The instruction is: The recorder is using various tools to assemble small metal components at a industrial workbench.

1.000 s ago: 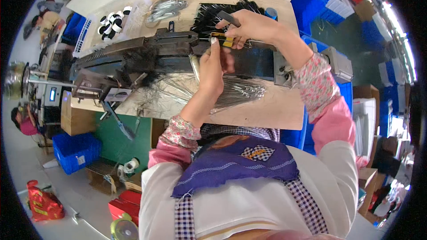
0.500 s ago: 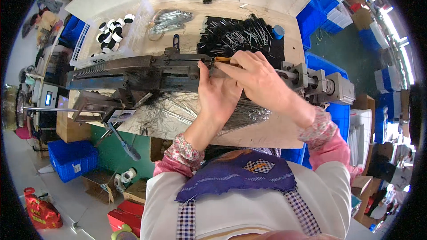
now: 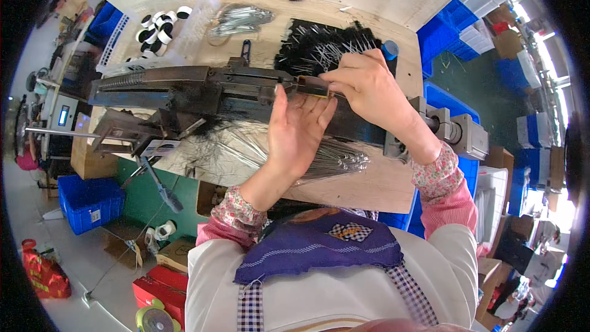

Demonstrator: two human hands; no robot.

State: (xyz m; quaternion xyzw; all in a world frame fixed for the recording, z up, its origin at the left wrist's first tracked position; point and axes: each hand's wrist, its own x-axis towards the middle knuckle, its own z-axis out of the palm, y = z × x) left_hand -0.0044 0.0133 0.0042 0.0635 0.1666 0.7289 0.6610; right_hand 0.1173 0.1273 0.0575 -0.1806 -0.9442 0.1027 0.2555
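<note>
A long dark metal bench machine [image 3: 246, 89] runs across the table. At its middle sits a short dark piece with a yellow edge [image 3: 314, 90]. My right hand [image 3: 372, 89] is closed in a pinch at that piece's right end. My left hand [image 3: 295, 129] lies palm up just below, thumb raised apart and fingers stretched toward the piece, with nothing seen in it. Behind the machine, a pile of black-bristled wire brushes [image 3: 326, 43] rests on a dark cloth. Thin metal wires [image 3: 335, 163] lie in a bundle on the near side, partly behind my left hand.
A clear plastic basket [image 3: 196, 27] holds black-and-white round pieces at the back left. Beside it lie bundled bent wires [image 3: 246, 19]. A blue round cap [image 3: 389, 49] stands right of the brushes. The machine's grey motor end [image 3: 472, 137] juts past the table's right side, above blue crates [image 3: 458, 101].
My right hand has shifted right and its fingers now pinch the piece's end. The piece shows its dark face, where orange showed before. My left fingers have come into fuller view.
</note>
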